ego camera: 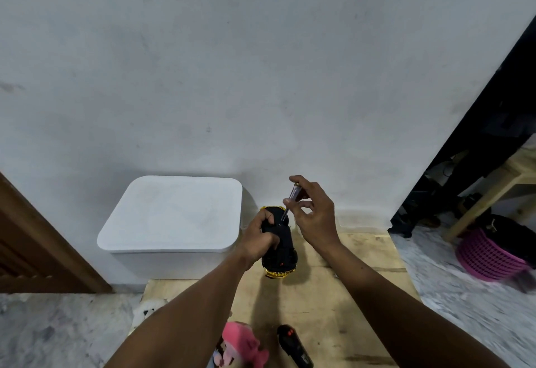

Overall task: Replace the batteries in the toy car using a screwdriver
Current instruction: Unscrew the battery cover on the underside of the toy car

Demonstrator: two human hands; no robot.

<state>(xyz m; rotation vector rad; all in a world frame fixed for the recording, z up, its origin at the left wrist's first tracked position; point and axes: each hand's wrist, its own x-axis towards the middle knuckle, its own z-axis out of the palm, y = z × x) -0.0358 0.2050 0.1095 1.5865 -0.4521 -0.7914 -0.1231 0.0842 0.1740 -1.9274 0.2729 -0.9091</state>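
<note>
The toy car (280, 254) lies upside down on a wooden board, its black underside up and gold bodywork showing at both ends. My left hand (259, 240) grips the car from its left side. My right hand (313, 214) pinches a slim screwdriver (290, 201) with a clear handle between thumb and fingers. The screwdriver slants down and left, and its tip touches the car's underside near the far end.
A white lidded bin (171, 217) stands left of the car against the wall. On the wooden board (333, 295) near me lie a black remote (294, 346) and a pink plush toy (242, 346). A purple basket (490, 254) and wooden furniture legs stand at the right.
</note>
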